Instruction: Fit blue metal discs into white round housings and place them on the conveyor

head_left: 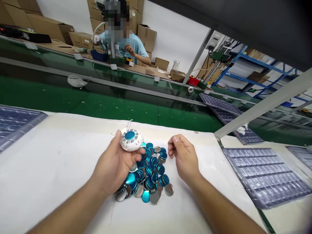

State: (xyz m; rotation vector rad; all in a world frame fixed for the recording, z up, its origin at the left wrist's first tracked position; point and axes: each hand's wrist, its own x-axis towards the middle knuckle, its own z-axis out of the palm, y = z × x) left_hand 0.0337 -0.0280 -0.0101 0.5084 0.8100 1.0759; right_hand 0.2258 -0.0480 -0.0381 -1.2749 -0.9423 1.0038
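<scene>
My left hand [113, 162] grips a white round vented housing [133, 145] by its side, thumb and fingers around it. A blue disc [129, 135] sits in the middle of the housing's top, and thin wires stick up behind it. Beyond the pile's right side, my right hand [184, 156] is closed, its thumb against curled fingers; anything between them is hidden. Below and between my hands lies a heap of small round metal discs [151, 174], some with blue faces and some plain silver, several stacked together.
White sheeting [60, 169] covers my bench. A clear compartment tray [268, 175] lies at right, another tray [17, 122] at far left. Across the green conveyor belt [109, 104], which carries a white housing [76, 81], a co-worker [136, 48] sits at a bench machine. A slanting post [263, 107] stands at right.
</scene>
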